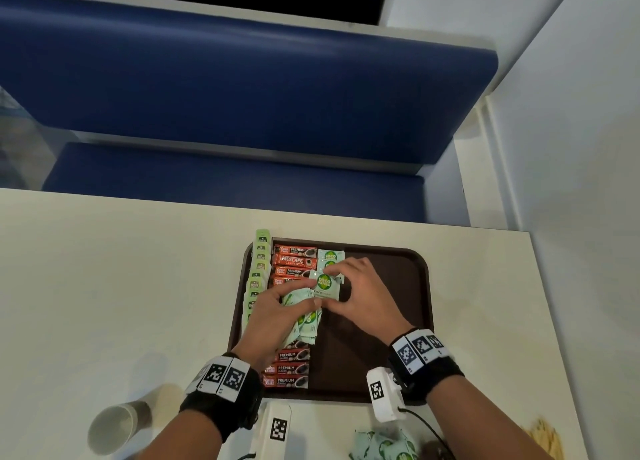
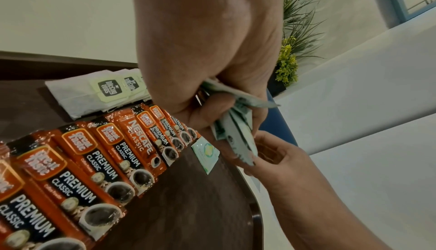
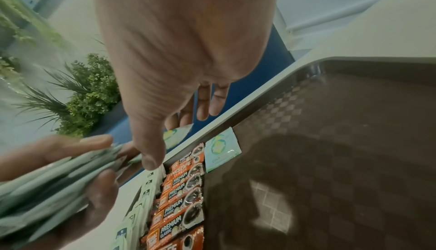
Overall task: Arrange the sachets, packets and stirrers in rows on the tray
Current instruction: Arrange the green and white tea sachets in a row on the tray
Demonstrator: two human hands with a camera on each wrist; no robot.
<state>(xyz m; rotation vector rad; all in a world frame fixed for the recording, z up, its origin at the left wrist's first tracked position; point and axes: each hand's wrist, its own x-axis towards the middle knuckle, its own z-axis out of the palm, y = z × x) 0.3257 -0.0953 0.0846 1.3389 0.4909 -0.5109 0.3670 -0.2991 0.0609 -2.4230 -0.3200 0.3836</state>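
Head view: a dark brown tray (image 1: 398,262) sits on a cream table (image 1: 121,269). Along the tray's left edge runs a column of green-tagged tea bags (image 1: 258,269); just beside it lies a column of orange-red coffee packets (image 1: 294,251), mostly Great Taste Premium Classic, with one Nescafe Classic among them. A third column is begun at the far end with pale green Coco sugar sachets (image 1: 330,257).

The left hand (image 1: 273,315) hovers over the coffee column, fingers curled round a fanned bundle of sachets (image 1: 304,317). The right hand (image 1: 363,293) meets it above the tray's middle, thumb and fingertips pinching a single Coco sachet (image 1: 323,284) at the top of that bundle.

Left wrist view: the bundle protrudes from the closed fingers, and the right hand's fingertips (image 2: 252,160) touch its lower edge.

On the table near the person: a paper cup (image 1: 114,428) on its side to the left, loose sachets (image 1: 381,445), and a pile of pale stirrers (image 1: 547,439) at the right edge.
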